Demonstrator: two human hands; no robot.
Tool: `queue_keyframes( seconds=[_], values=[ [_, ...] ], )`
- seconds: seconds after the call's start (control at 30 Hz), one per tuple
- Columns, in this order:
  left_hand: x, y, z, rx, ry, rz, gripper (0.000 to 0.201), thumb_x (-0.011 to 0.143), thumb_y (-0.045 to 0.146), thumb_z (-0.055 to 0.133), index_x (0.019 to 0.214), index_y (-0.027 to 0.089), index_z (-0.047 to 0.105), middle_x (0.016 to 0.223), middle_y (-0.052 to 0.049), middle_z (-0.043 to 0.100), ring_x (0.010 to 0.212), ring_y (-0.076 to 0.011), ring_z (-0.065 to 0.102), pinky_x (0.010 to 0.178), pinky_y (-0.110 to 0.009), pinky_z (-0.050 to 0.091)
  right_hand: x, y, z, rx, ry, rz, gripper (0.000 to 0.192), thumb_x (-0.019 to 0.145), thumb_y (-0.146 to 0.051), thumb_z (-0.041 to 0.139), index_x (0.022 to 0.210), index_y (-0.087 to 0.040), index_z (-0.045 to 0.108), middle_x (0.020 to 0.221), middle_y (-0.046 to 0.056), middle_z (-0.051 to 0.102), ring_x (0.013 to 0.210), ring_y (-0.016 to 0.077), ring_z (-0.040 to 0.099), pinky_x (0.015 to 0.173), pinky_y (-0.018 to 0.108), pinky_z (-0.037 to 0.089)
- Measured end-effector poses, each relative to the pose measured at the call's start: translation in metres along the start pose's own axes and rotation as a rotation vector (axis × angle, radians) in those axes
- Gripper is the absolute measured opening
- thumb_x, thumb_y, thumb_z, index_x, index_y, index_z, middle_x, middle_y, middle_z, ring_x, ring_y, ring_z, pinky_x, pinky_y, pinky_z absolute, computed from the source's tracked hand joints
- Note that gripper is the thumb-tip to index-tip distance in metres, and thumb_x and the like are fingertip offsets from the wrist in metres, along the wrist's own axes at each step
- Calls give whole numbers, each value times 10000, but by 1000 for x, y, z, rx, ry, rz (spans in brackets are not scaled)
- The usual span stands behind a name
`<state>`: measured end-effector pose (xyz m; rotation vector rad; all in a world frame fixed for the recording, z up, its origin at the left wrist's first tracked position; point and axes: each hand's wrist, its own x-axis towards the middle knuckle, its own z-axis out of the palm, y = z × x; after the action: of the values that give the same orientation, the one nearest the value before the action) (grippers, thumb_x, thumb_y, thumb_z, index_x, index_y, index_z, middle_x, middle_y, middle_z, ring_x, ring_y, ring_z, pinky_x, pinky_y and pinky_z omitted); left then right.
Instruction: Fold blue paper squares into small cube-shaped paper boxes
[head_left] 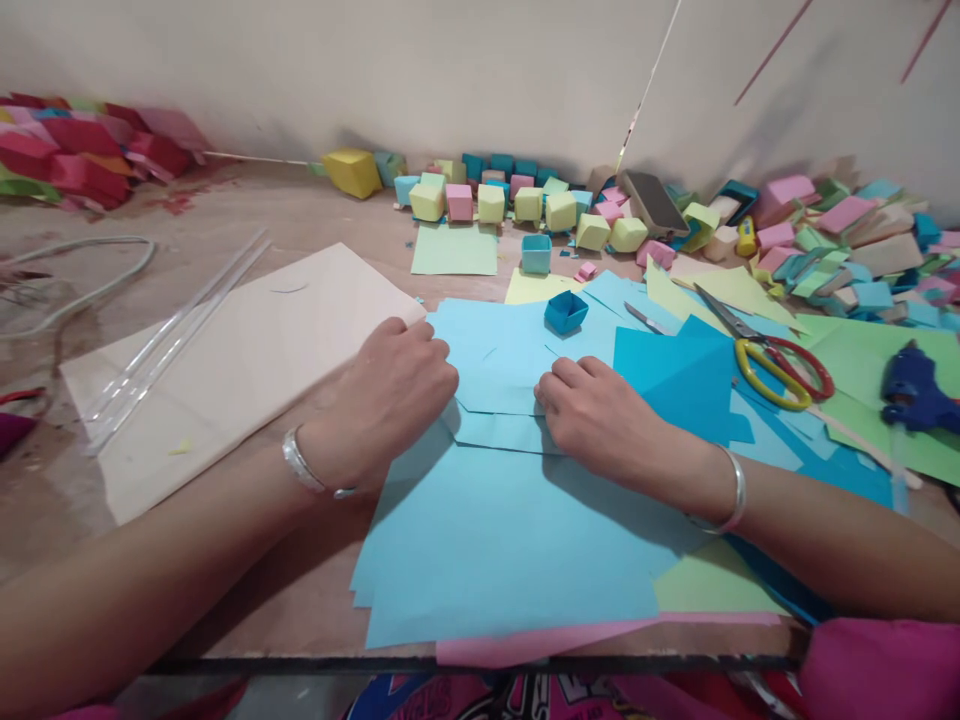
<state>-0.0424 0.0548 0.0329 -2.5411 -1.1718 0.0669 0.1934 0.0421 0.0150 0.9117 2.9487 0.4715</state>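
Place: On a worn wooden tabletop set against a pale wall, a person folds paper with both bare hands.
Sheet: A light-blue partly folded paper sheet lies flat atop a stack of light-blue sheets, at centre, between the two hands.
Axis: Its long axis runs left to right across the view; its angled lower edge points toward the person.
Left hand: The left hand, curled to a loose fist, presses the sheet's left end; a silver bangle circles the wrist.
Right hand: The right hand lies palm down, fingers together, fingertips pinning the sheet's right end; whether it pinches a flap is hard to tell from this angle.
Nearby: A small dark-blue folded paper box sits just beyond the sheet.
Tools: Yellow-and-red-handled scissors rest on green paper to the right, near a blue glue gun.
Background: Rows of pastel paper cubes line the wall.
Left side: A cream card sheet carries clear plastic rods.
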Motion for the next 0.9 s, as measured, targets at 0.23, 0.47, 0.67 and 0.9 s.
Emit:
queue_keyframes(
  seconds=[0.23,0.47,0.67,0.9],
  values=[
    [7,20,-11,35,183,7,254,822,10,452,678,182,572,694,-77,566,705,-255,499,579,-371,294,-1,-3,3,20,32,-26,216,821,-17,533,657,-136,608,756,111,565,766,212,377,599,353,126],
    [10,38,-2,-90,-23,129,172,932,117,454,939,139,624,831,-77,587,735,-236,522,613,-364,343,1,-6,8,-43,82,5,193,919,-99,456,987,-110,636,811,101,571,777,224,391,598,357,148],
    [12,37,-1,-138,-75,84,161,882,50,466,891,132,604,835,-84,581,703,-224,519,605,-357,358,-6,-9,-1,-88,-30,-1,158,762,-38,577,674,-158,630,783,112,568,763,226,401,612,361,181],
    [12,38,0,-125,-113,67,207,903,52,424,965,134,604,868,-87,572,745,-237,521,622,-364,370,-14,-13,-4,-204,-157,65,173,675,-36,630,560,-163,605,638,99,513,701,213,388,605,359,196]
  ],
)
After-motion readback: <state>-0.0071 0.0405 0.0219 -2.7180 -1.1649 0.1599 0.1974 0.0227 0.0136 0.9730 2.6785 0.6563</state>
